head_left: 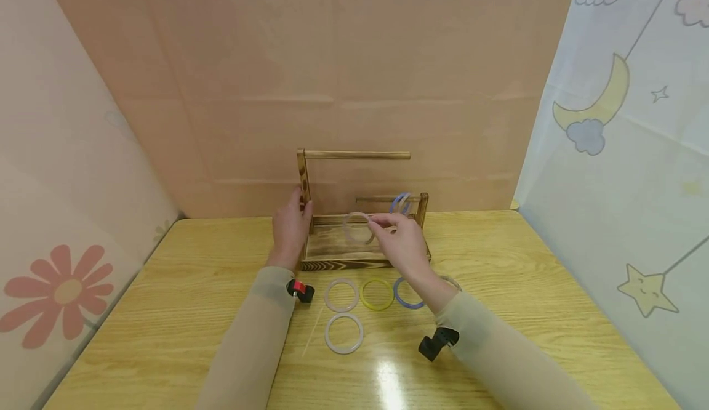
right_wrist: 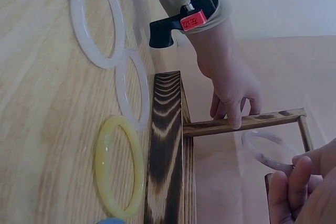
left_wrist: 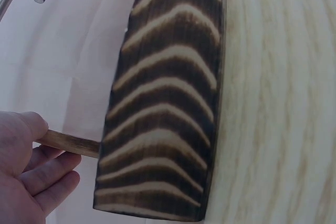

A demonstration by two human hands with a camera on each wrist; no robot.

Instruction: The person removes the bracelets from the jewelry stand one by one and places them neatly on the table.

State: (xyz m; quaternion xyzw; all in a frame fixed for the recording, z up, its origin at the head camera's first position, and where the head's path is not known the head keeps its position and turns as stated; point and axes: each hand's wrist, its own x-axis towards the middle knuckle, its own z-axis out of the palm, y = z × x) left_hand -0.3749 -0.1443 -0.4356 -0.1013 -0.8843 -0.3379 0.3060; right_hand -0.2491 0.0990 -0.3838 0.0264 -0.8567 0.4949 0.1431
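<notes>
A wooden stand [head_left: 338, 265] has a tall left post with a long upper bar [head_left: 357, 155], and a short right post with a lower bar [head_left: 382, 199]. Blue and pale rings [head_left: 400, 203] hang on the lower bar. My left hand [head_left: 290, 225] grips the left post [left_wrist: 73, 142] between thumb and fingers. Between thumb and fingertips my right hand [head_left: 403, 244] pinches a translucent pale ring [head_left: 346, 231], seen above the tray. In the right wrist view that ring [right_wrist: 261, 157] is apart from the post, below the left hand [right_wrist: 231, 85].
In front of the stand on the wooden table [head_left: 183, 311] lie two pale rings [head_left: 327, 299] [right_wrist: 77, 19], a yellow ring [head_left: 376, 309] and a blue ring [head_left: 410, 305]. Another ring [head_left: 451, 281] is partly hidden by the right forearm. Walls surround the table at the back and sides.
</notes>
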